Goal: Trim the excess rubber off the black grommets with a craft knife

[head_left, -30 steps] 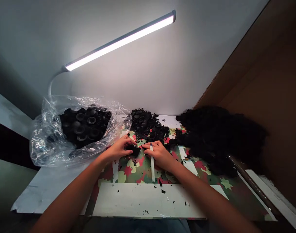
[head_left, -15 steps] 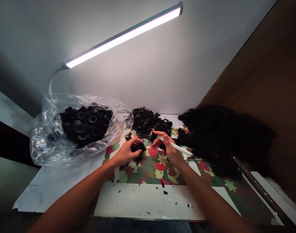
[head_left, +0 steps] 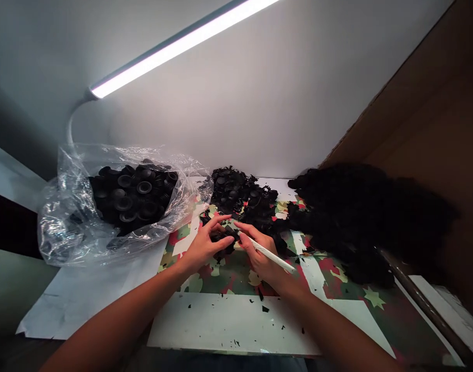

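Note:
My left hand [head_left: 205,247] is closed around a small black rubber part [head_left: 224,238], holding it just above the patterned work surface [head_left: 236,271]. My right hand [head_left: 259,253] grips a thin white tool [head_left: 270,253] like a pen, its tip against the black part. Both hands meet at the middle of the table, just in front of a loose heap of black parts [head_left: 240,196].
A clear plastic bag [head_left: 104,206] of black round rubber parts lies at the left. A large dark heap of black trimmings [head_left: 360,217] fills the right, beside a cardboard wall [head_left: 426,119]. A lamp bar [head_left: 182,46] glows overhead. Black scraps dot the white board [head_left: 236,325] in front.
My right hand swung the white tool from lying along the table to angled right, then brought its tip to the black part. The view shifted slightly downward.

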### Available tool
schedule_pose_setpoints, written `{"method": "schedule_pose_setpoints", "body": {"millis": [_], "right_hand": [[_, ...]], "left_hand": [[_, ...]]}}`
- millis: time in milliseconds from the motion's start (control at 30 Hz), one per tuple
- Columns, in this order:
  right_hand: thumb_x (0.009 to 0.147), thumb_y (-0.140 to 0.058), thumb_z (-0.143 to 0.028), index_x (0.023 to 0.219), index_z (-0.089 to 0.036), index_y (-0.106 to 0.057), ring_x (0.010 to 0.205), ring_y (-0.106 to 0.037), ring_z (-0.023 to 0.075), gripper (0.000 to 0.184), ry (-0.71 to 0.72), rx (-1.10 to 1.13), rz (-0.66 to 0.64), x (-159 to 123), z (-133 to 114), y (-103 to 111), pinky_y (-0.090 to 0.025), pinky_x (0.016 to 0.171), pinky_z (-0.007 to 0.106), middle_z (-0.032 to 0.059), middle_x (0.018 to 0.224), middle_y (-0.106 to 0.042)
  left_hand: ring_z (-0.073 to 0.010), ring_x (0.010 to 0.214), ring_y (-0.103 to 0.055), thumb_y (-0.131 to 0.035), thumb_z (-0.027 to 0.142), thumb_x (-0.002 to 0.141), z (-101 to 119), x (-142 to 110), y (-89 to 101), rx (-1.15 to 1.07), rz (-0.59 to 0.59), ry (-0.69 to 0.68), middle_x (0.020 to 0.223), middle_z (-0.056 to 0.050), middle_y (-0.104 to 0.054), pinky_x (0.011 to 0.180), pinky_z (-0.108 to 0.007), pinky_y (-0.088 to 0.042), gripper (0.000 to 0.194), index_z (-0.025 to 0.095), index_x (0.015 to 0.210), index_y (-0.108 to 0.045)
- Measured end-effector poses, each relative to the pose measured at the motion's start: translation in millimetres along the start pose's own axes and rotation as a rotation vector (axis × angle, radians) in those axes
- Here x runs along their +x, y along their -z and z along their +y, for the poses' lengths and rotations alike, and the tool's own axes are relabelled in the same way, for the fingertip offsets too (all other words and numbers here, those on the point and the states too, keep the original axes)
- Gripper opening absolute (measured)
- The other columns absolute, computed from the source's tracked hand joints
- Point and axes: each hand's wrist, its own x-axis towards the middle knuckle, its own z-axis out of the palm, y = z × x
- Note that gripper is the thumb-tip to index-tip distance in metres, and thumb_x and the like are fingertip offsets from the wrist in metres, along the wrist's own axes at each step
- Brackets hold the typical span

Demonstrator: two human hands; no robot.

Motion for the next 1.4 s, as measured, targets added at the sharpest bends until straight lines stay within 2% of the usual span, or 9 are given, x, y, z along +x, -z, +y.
{"method": "schedule_pose_setpoints", "body": {"millis": [100, 167, 300, 467, 600, 800, 1067, 1267, 1400], "right_hand": [[0.098, -0.05, -0.044, 0.104, -0.023, -0.067, 0.061, -0.064, 0.0177, 0.027, -0.079, -0.018, 0.03, -2.4, 0.6, 3.2, -0.049, 0.05, 0.026, -0.0006, 0.072, -0.07], [0.096, -0.054, -0.045, 0.093, -0.023, -0.066, 0.055, -0.061, 0.0157, 0.025, -0.103, -0.018, 0.052, -2.9, 1.2, 6.3, -0.046, 0.047, 0.025, -0.0022, 0.067, -0.068], [0.094, -0.059, -0.042, 0.094, -0.024, -0.069, 0.078, -0.07, 0.0201, 0.021, -0.054, -0.002, 0.085, -1.6, 4.4, 9.5, -0.056, 0.069, 0.03, 0.0026, 0.093, -0.076], [0.094, -0.059, -0.036, 0.095, -0.025, -0.071, 0.098, -0.071, 0.0244, 0.016, 0.066, -0.046, 0.011, 0.4, 7.8, 5.8, -0.054, 0.089, 0.039, 0.0052, 0.109, -0.075], [0.094, -0.058, -0.032, 0.085, -0.023, -0.069, 0.107, -0.069, 0.0251, 0.017, 0.11, -0.052, -0.057, 2.1, 6.9, 5.7, -0.053, 0.091, 0.039, 0.0066, 0.123, -0.07], [0.096, -0.056, -0.032, 0.09, -0.024, -0.07, 0.099, -0.071, 0.0225, 0.018, 0.123, -0.134, -0.062, 0.8, 12.1, 5.6, -0.055, 0.085, 0.035, 0.0053, 0.114, -0.074], [0.104, -0.04, -0.028, 0.111, -0.022, -0.067, 0.094, -0.067, 0.0227, 0.028, 0.45, -0.335, -0.003, -3.3, 13.2, -5.9, -0.05, 0.085, 0.039, 0.0086, 0.102, -0.074], [0.1, -0.044, -0.022, 0.098, -0.021, -0.064, 0.09, -0.065, 0.0219, 0.02, 0.219, -0.349, 0.142, 3.8, 7.6, -5.8, -0.048, 0.083, 0.036, 0.0063, 0.096, -0.072], [0.098, -0.049, -0.025, 0.099, -0.021, -0.065, 0.085, -0.067, 0.0202, 0.016, 0.132, -0.221, 0.083, 4.9, 1.3, -0.3, -0.05, 0.075, 0.031, 0.0039, 0.093, -0.073]], "left_hand": [[-0.0209, 0.092, -0.063, -0.079, 0.028, 0.071, 0.6, 0.2, 2.5, 0.08, 0.046, -0.032, 0.095, -0.003, -0.063, 0.079, -0.03, -0.049, 0.069, 0.024, 0.134, -0.051], [-0.0227, 0.097, -0.064, -0.077, 0.024, 0.071, 0.4, 0.4, 3.1, 0.119, 0.069, -0.058, 0.098, -0.004, -0.064, 0.083, -0.033, -0.049, 0.069, 0.025, 0.135, -0.049], [-0.0231, 0.098, -0.065, -0.071, 0.018, 0.072, -0.9, 0.9, 2.9, 0.226, 0.058, -0.122, 0.098, -0.004, -0.067, 0.09, -0.035, -0.047, 0.069, 0.024, 0.136, -0.047], [-0.0226, 0.098, -0.066, -0.066, 0.013, 0.072, -1.0, -0.4, 1.2, 0.344, 0.041, -0.206, 0.098, -0.003, -0.069, 0.095, -0.036, -0.046, 0.071, 0.024, 0.139, -0.045], [-0.023, 0.1, -0.065, -0.064, 0.013, 0.073, 1.9, -2.5, 0.8, 0.385, 0.029, -0.245, 0.101, -0.003, -0.069, 0.094, -0.035, -0.047, 0.07, 0.025, 0.14, -0.045], [-0.0223, 0.095, -0.065, -0.066, 0.016, 0.075, 5.3, -5.2, -0.9, 0.457, 0.007, -0.254, 0.103, -0.005, -0.068, 0.088, -0.034, -0.049, 0.067, 0.023, 0.139, -0.047], [-0.0208, 0.103, -0.064, -0.064, 0.006, 0.078, 2.5, -9.9, -2.8, 0.433, 0.044, -0.311, 0.108, -0.003, -0.068, 0.098, -0.037, -0.046, 0.068, 0.028, 0.141, -0.049], [-0.0164, 0.086, -0.064, -0.067, 0.016, 0.084, 5.1, -9.8, -6.7, 0.238, 0.131, -0.258, 0.09, 0.002, -0.063, 0.082, -0.028, -0.05, 0.063, 0.03, 0.142, -0.049], [-0.0203, 0.097, -0.065, -0.073, 0.024, 0.08, 0.1, -5.2, -8.1, 0.237, 0.102, -0.198, 0.101, -0.002, -0.067, 0.089, -0.031, -0.05, 0.053, 0.026, 0.132, -0.06]]}}
